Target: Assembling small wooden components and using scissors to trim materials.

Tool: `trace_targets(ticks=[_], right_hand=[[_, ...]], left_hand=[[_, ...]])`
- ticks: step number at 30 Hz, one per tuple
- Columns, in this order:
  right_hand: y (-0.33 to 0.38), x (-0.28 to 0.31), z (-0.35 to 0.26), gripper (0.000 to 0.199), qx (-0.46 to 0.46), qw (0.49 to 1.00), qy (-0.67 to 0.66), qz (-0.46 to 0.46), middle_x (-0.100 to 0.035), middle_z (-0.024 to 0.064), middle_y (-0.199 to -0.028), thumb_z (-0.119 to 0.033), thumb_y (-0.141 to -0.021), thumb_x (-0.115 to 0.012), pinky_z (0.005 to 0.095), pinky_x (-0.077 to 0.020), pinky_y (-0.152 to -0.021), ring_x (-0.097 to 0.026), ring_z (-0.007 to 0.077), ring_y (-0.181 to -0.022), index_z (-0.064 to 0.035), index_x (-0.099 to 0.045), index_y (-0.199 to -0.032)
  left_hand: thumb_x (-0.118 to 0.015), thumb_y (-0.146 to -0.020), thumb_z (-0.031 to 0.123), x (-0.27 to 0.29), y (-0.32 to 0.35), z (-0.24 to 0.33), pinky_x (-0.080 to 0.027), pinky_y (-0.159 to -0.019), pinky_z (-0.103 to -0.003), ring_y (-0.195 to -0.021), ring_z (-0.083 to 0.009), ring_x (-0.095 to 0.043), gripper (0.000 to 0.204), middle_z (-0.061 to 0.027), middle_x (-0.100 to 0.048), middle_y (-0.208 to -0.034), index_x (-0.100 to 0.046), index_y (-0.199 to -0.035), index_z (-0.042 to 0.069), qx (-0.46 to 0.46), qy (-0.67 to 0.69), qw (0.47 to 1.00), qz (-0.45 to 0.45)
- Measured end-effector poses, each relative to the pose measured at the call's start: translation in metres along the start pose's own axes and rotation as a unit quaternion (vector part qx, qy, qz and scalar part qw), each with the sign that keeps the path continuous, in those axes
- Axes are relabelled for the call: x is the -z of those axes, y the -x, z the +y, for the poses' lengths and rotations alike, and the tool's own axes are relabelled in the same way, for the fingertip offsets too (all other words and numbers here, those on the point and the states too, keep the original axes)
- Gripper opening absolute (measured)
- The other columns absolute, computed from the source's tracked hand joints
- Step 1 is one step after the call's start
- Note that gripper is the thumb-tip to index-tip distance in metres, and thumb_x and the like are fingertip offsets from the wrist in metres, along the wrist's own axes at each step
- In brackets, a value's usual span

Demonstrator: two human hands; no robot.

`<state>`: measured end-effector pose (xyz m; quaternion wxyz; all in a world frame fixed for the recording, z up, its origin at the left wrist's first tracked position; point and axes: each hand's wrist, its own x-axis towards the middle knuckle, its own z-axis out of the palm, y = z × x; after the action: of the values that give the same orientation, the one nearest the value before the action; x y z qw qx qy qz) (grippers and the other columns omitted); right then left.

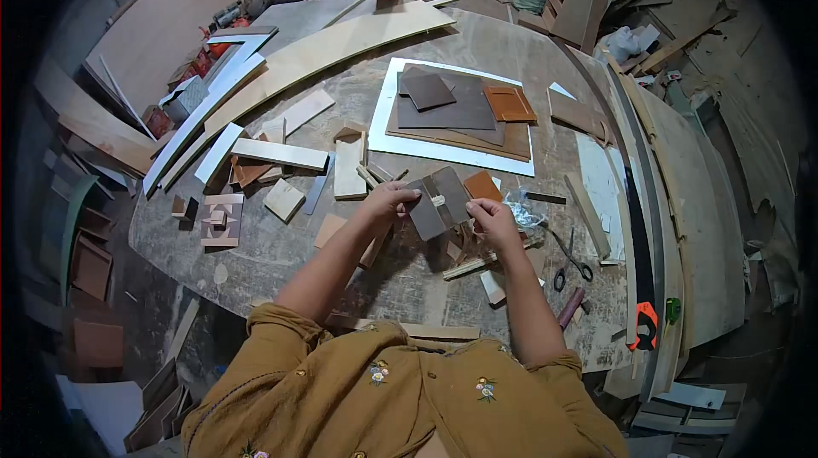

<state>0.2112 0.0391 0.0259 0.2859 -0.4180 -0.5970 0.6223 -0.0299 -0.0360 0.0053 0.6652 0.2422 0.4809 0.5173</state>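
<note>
Above the middle of the worktable I hold a small dark brown flat panel (432, 221) tilted toward me. A lighter brown strip crosses it, with a small pale patch at its centre. My left hand (394, 199) pinches its left edge between thumb and fingers. On the other side, my right hand (494, 221) is closed on the right edge. Just behind the panel lies an orange-brown wood piece (483, 186). Crumpled clear plastic (524, 209) sits beyond my right hand. Black scissors (571, 262) rest on the tabletop to the right of that forearm.
A white board (392, 138) carries stacked dark sheets (447, 104) at the back. Wood blocks (284, 200) and offcuts lie at left, below a long curved plank (315, 62). Toward the right edge are an orange-handled saw (645, 326), a green tape measure (673, 311) and long strips.
</note>
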Motion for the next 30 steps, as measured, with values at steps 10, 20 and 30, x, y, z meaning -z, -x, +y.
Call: trace_targets(ticks=[10,20,30], right_hand=[[0.019,-0.031,-0.041,0.036,0.325,0.826,0.454,0.078,-0.046,0.0146,-0.129,-0.032,-0.082,-0.060,0.0457,-0.0317,-0.099,-0.040,0.0343,-0.119,-0.0186,-0.061,-0.115],[0.024,-0.039,-0.046,0.037,0.300,0.783,0.543,0.043,-0.040,0.0116,-0.137,-0.043,-0.086,-0.053,0.0525,-0.0170,-0.106,-0.032,0.0350,-0.127,-0.0245,-0.061,-0.117],[0.023,-0.039,-0.036,0.040,0.303,0.817,0.487,0.063,-0.039,0.0139,-0.137,-0.045,-0.086,-0.052,0.0533,-0.0164,-0.106,-0.030,0.0350,-0.129,-0.0223,-0.059,-0.119]], left_hand=[[-0.063,-0.083,0.016,-0.014,0.003,0.005,-0.050,-0.067,-0.027,-0.072,-0.0114,-0.059,0.021,-0.0005,-0.061,-0.083,-0.058,-0.100,0.005,-0.018,0.035,0.999,0.027],[-0.062,-0.082,0.015,-0.018,0.011,0.012,-0.052,-0.069,-0.027,-0.075,-0.0116,-0.061,0.021,-0.0021,-0.063,-0.087,-0.059,-0.101,0.004,-0.023,0.029,0.999,0.015],[-0.061,-0.083,0.018,-0.011,0.006,0.003,-0.050,-0.066,-0.025,-0.074,-0.0097,-0.059,0.021,-0.0014,-0.063,-0.088,-0.059,-0.101,0.006,-0.049,0.026,0.998,0.000]])
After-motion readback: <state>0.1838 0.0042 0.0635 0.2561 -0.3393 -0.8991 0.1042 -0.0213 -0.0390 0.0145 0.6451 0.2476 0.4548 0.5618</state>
